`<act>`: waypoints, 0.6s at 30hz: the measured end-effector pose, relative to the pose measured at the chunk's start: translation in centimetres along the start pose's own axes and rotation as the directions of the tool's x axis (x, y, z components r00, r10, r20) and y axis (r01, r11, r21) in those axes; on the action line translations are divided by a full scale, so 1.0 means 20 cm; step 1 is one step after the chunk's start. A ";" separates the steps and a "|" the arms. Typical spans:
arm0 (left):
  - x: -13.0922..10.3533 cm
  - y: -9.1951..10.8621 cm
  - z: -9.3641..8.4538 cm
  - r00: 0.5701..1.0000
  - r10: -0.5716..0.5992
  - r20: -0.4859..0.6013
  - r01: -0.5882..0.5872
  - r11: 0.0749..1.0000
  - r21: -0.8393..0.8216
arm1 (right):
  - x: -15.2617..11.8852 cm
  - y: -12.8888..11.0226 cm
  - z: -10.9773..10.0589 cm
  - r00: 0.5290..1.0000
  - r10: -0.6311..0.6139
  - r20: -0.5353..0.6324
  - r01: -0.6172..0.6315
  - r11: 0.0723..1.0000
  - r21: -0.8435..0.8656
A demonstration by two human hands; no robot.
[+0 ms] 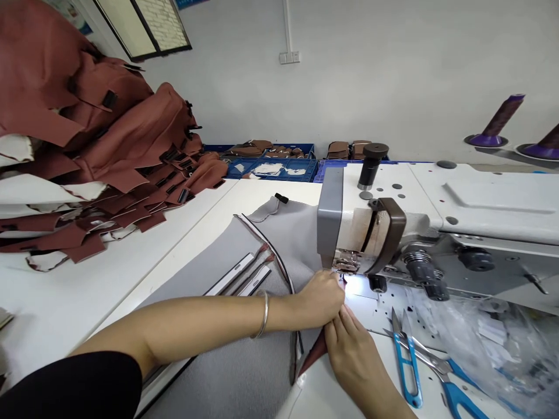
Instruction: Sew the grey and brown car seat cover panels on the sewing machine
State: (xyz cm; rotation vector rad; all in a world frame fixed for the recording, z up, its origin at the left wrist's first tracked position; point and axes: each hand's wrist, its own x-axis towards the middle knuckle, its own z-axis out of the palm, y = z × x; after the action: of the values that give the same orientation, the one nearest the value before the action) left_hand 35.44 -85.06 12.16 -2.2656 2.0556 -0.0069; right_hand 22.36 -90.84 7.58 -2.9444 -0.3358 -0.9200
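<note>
1. Grey fabric: centre to lower frame, edge near needle.
2. Left hand: clenched on that edge.
3. Right hand: alongside; grip I cannot tell.
4. Stitching: I judge underway, unfinished.

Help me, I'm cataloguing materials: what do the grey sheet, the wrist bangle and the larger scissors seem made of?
Grey sheet: probably textile, matte, with fine ribbing.
Wrist bangle: likely metal, judging by its silvery shine.
Larger scissors: apparently metal blades, grey and glossy; smooth, solid blue handles suggest plastic, perhaps coated metal.
</note>
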 end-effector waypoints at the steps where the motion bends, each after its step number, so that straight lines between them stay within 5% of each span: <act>1: 0.00 0.00 -0.01 1.000 -0.001 0.000 0.001 1.000 -0.008 | 0.00 0.00 0.00 1.000 0.005 -0.009 -0.005 1.000 0.006; 10: 0.00 0.01 -0.10 0.998 -0.070 -0.007 0.069 0.996 -0.055 | 0.01 -0.02 -0.06 0.998 -0.050 -0.033 0.050 0.999 -0.009; 15: -0.05 0.03 -0.25 0.973 -0.112 0.203 0.132 0.987 -0.086 | 0.04 -0.14 -0.15 0.962 -0.237 -0.132 0.235 0.972 -0.030; 18: -0.17 0.06 -0.36 0.981 -0.109 0.162 0.098 0.993 0.072 | 0.10 -0.26 -0.12 0.938 -0.322 -0.131 0.331 0.942 0.054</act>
State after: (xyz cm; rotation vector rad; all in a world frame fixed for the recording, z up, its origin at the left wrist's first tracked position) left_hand 33.46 -82.19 19.37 -2.2492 1.8281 0.1039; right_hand 21.47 -85.53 10.52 -2.7956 -0.8539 -1.0851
